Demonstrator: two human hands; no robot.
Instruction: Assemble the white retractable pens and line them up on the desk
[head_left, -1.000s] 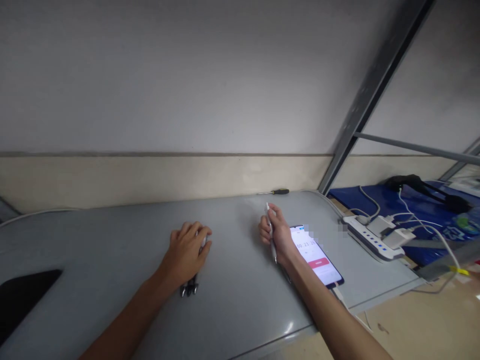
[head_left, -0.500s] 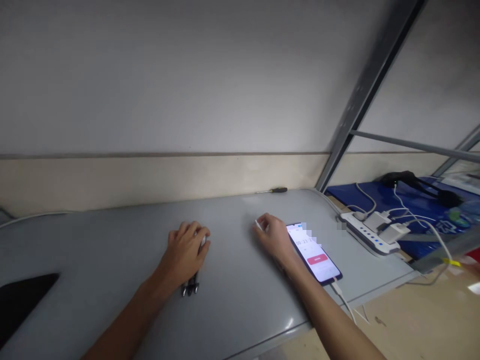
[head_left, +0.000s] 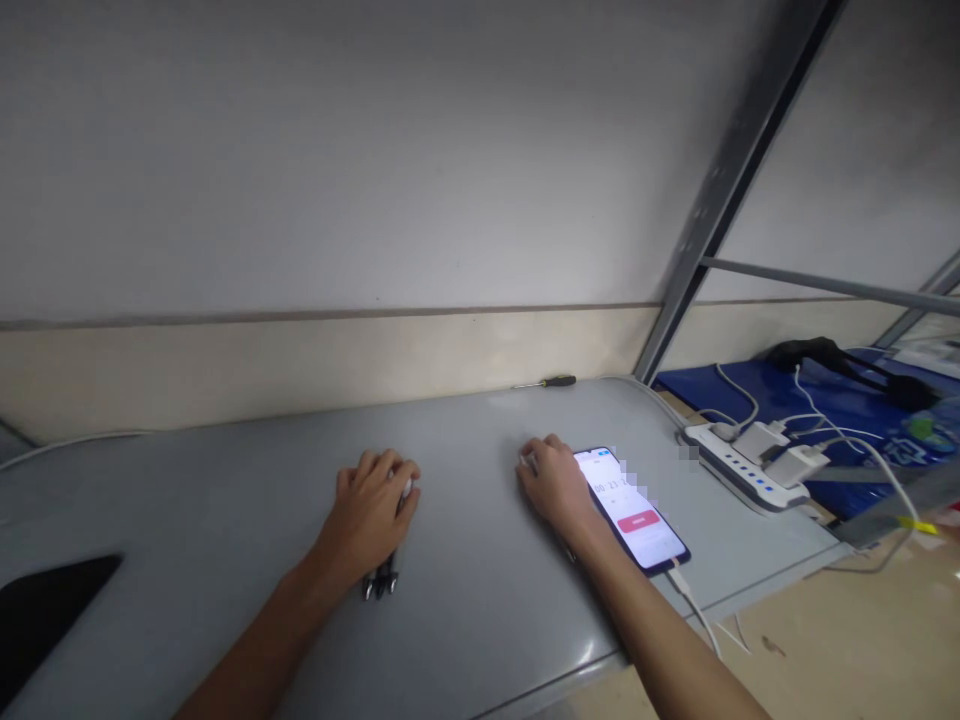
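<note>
My left hand (head_left: 377,505) is closed over a small bunch of pens (head_left: 381,582) lying on the grey tabletop. Their dark ends with shiny clips stick out below the palm, and a white end shows by the thumb; the fingers cover the rest. Farther right, my right hand (head_left: 553,480) rests low over the table with its fingers closed on a pen (head_left: 529,462). One whitish end of it shows at the fingertips, and most of it is hidden under the hand. A lit phone (head_left: 637,515) lies just right of that hand.
A screwdriver (head_left: 555,381) lies by the wall. At the right are a power strip (head_left: 742,470) with white chargers, cables and a metal frame post (head_left: 694,240). The phone's cable (head_left: 694,600) hangs over the front edge. A black flat object (head_left: 56,610) lies at left.
My right hand has shifted slightly right and lowered, and the pen in it lies flatter. My left hand stays on the pens. The view has shifted slightly.
</note>
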